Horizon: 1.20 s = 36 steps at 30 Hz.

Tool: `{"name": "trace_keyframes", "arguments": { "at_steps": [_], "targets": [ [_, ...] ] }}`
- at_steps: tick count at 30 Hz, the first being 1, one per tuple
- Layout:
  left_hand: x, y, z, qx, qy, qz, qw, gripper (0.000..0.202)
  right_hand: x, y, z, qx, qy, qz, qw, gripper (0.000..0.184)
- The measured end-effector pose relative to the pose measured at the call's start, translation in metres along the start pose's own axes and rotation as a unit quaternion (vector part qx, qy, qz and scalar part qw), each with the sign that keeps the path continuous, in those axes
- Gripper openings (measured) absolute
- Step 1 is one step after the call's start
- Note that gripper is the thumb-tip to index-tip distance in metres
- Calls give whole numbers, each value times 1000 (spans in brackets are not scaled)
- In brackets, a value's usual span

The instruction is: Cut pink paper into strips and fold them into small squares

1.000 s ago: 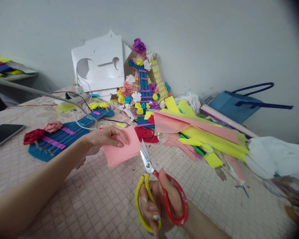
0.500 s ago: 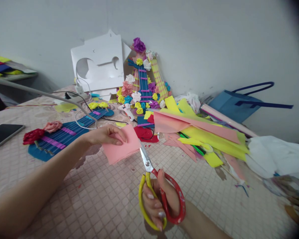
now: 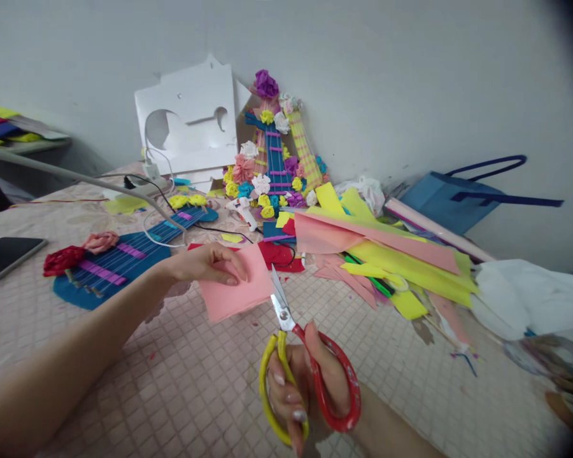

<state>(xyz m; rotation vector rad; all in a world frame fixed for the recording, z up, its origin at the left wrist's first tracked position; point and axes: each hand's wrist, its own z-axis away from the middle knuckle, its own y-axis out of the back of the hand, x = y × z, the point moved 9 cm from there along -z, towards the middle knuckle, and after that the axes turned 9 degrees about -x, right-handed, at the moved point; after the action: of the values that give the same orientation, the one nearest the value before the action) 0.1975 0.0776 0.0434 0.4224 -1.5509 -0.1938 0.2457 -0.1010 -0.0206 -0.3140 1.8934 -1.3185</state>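
Note:
My left hand [image 3: 212, 264] pinches a squarish stack of pink paper [image 3: 239, 294] by its upper left part, thumb and fingers closed on it above the table. My right hand [image 3: 298, 388] grips scissors [image 3: 282, 313] with one yellow and one red handle, fingers through the loops. The blades point up and away, slightly parted, at the right edge of the pink paper. A red sheet [image 3: 281, 256] lies behind the paper, partly hidden by it. To the left, a blue paper guitar [image 3: 143, 261] with purple strips and paper roses lies under my forearm's far side.
Pink and yellow paper sheets [image 3: 386, 248] are heaped on the right, beside a white plastic bag [image 3: 530, 299] and a blue bag [image 3: 451, 202]. A glue gun [image 3: 243, 211] and flower-covered guitars [image 3: 274, 159] are at the back. A phone [image 3: 9, 259] lies far left; a grey tube [image 3: 76, 170] crosses there.
The scissor blades and handles have spread a little wider. The pink paper has shifted slightly right and down with my left hand, and more of the red sheet shows behind it.

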Motion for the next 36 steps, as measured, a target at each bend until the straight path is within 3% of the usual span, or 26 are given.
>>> {"name": "trace_keyframes", "arguments": {
  "at_steps": [12, 15, 22, 26, 36],
  "targets": [
    [2, 1, 1, 7, -4, -19, 1000, 15, 3, 12, 1, 40, 5, 9, 999, 75],
    [5, 2, 1, 13, -7, -36, 999, 14, 4, 13, 2, 25, 14, -1, 1000, 77],
    [4, 3, 2, 12, -3, -42, 999, 14, 4, 7, 2, 19, -6, -2, 1000, 77],
    [2, -1, 1, 1, 4, -28, 1000, 14, -2, -2, -3, -3, 25, 2, 1000, 76],
    [8, -3, 0, 5, -3, -26, 1000, 13, -2, -2, -3, 5, 21, 20, 1000, 73]
  ]
}}
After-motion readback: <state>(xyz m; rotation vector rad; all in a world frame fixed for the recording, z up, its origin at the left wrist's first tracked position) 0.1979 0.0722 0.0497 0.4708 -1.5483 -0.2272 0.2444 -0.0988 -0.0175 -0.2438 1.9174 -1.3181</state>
